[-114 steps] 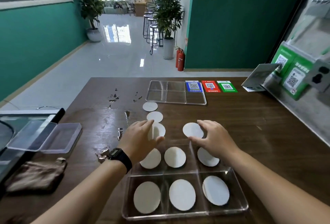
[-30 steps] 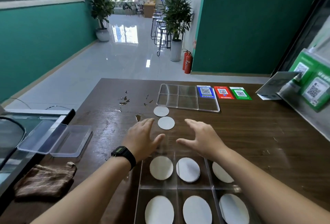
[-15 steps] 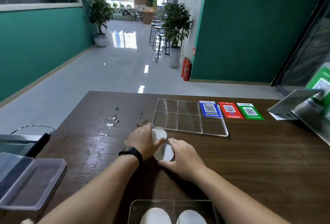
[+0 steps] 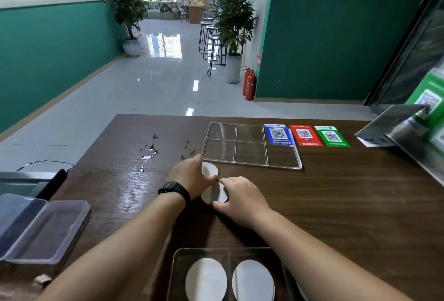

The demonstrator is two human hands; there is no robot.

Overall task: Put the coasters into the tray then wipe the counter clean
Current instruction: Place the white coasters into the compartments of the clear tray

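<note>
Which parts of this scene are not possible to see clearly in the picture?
- Near clear plastic tray, head view: its front part is cut off by the bottom edge.
- Two round white coasters: partly covered by the left hand and right hand; grip unclear.
- Coloured QR cards: print too small.

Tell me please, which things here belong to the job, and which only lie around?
For the job:
- two loose coasters under the left hand and right hand
- near tray, coasters inside
- spilled drops on the counter

Just lying about:
- empty far tray
- three code cards
- plastic box
</note>
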